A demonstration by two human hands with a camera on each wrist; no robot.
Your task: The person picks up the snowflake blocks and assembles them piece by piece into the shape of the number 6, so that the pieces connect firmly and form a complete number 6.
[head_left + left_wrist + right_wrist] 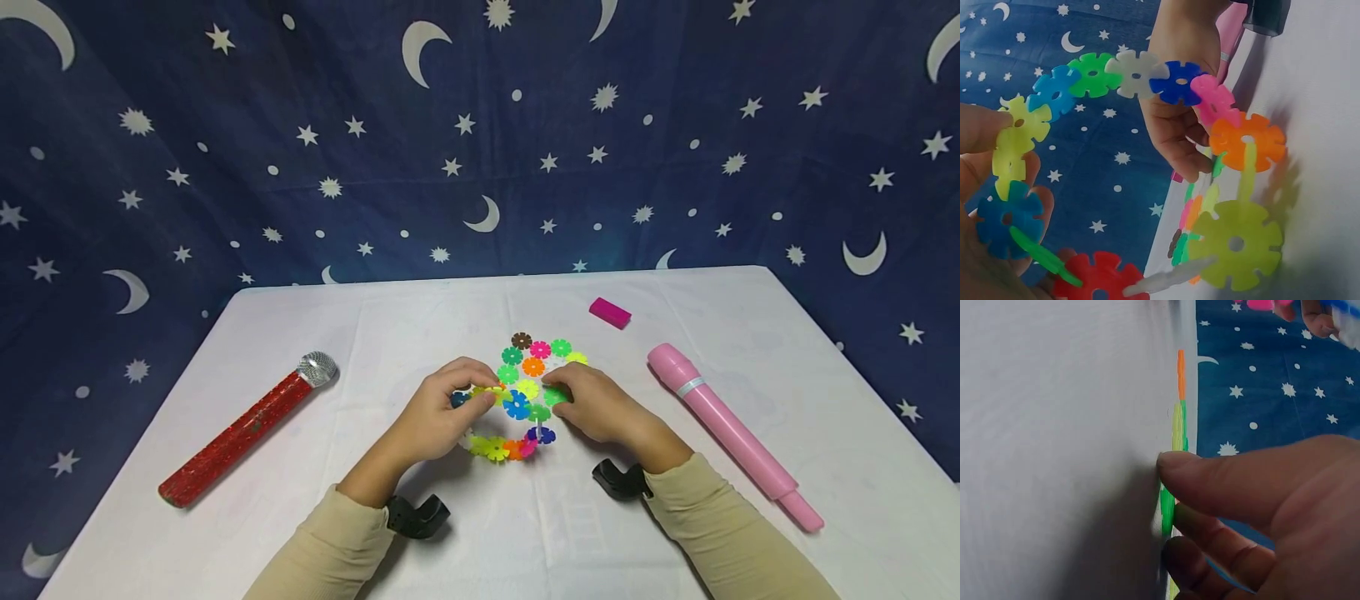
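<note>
My left hand [442,412] pinches a yellow notched disc [1022,123] between thumb and fingers. That disc belongs to a ring of linked plastic flower discs [497,450] in many colours, held tilted up over the table. To the right, my right hand [603,407] is down at the tabletop. Its thumb and fingers pinch a loose green flower disc [1167,511], partly hidden by the fingertips. Several loose discs lie flat beyond the hands, among them an orange disc [533,367] and a brown disc [521,340].
A red toy microphone [240,437] lies on the white-covered table [300,533] at left. At right lies a pink microphone-shaped tube [735,429]. A magenta block [610,313] sits toward the back. Behind hangs a dark blue star-and-moon cloth [517,158].
</note>
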